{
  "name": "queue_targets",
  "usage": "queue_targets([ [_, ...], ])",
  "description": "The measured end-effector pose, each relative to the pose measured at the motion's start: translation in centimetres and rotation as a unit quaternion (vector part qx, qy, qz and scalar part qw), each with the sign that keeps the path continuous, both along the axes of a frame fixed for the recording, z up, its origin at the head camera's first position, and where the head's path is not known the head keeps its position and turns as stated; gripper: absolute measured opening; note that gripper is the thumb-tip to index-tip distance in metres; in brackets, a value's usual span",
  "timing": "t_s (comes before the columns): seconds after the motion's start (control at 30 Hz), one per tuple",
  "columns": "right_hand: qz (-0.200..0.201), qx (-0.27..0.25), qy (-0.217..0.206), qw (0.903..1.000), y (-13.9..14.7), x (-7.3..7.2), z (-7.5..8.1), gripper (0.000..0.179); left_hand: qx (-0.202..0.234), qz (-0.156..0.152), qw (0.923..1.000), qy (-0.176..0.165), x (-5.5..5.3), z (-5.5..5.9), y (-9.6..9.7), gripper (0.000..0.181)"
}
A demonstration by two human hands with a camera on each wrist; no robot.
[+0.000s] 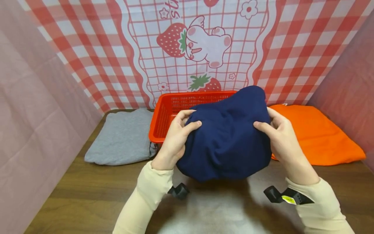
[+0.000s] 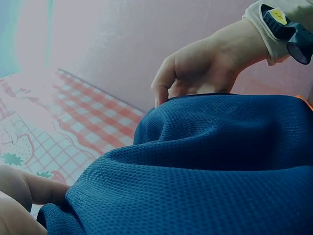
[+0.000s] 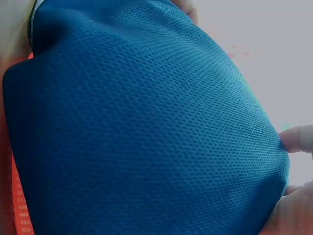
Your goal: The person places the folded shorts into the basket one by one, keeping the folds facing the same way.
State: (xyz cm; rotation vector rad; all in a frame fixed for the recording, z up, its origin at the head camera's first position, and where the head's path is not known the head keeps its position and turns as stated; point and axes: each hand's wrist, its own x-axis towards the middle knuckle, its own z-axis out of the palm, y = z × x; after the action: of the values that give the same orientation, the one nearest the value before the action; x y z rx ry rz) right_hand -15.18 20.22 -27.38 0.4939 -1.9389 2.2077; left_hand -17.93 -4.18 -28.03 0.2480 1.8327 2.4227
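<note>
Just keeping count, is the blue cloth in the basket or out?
Out: the left hand and right hand hold the blue cloth up before the basket, its lower edge over the table.

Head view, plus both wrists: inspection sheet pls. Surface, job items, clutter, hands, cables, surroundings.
Surface: brown wood-grain table, pale glare near the front middle.
Job items: navy cloth held up, hiding part of the red basket behind it.
Clutter: grey cloth left of the basket, orange cloth to the right, both lying flat.
Hands: left hand pinches the navy cloth's left side, right hand its right side; a black device on each wrist.
Cables: nothing seen.
Surroundings: red-and-white checked backdrop with strawberry prints; pink hangings on both sides.
</note>
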Motion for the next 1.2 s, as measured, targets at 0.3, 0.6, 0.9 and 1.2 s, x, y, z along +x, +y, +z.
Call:
queue_targets([
  [0.3,-0.007,0.001,-0.02,0.9998,0.3,-0.8,0.5,0.046,0.033,0.023,0.9992,0.006,-0.5,0.5,-1.1,0.032],
  [0.6,-0.033,0.036,-0.035,0.9982,0.4,-2.1,0.9,0.049,0.04,0.037,0.9985,0.007,-1.0,1.1,-2.0,0.03],
  [0.9,-0.065,0.076,-0.035,0.9944,0.5,-3.2,1.5,0.049,0.023,0.036,0.9984,0.036,-1.8,1.8,-2.6,0.03],
  [1.2,-0.076,0.116,-0.044,0.9893,0.3,-4.4,2.2,0.051,0.009,0.046,0.998,0.042,-2.5,2.5,-3.4,0.032],
])
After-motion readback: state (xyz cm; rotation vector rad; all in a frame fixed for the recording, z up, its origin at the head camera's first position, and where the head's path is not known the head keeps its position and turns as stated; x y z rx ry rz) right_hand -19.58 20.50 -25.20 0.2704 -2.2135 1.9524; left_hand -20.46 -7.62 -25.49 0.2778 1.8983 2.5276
